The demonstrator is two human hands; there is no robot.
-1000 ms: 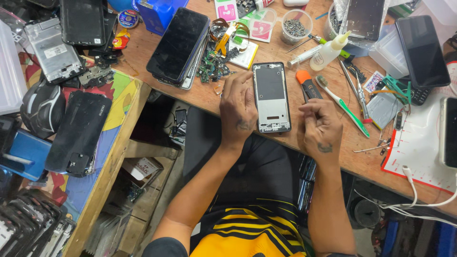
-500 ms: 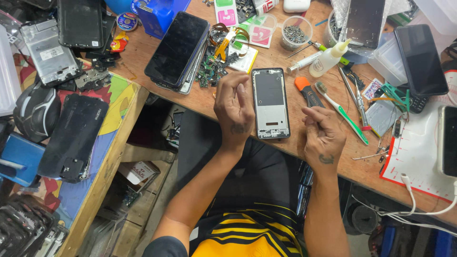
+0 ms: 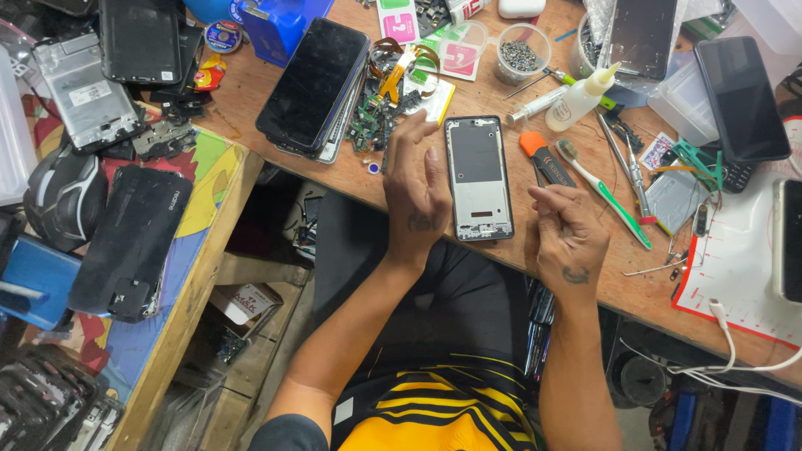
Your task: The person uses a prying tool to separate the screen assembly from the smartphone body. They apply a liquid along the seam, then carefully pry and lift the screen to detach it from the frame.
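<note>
Phone frame (image 3: 478, 177) lies between hands

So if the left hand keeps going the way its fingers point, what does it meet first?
Probably the green circuit boards and orange flex cable just beyond the left hand; height above the bench is unclear.

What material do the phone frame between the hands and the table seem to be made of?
Phone frame: likely metal or plastic, with a silver-grey rim and a matte dark inner plate. Table: wood, with a worn brown surface showing scuffs and stains.
</note>
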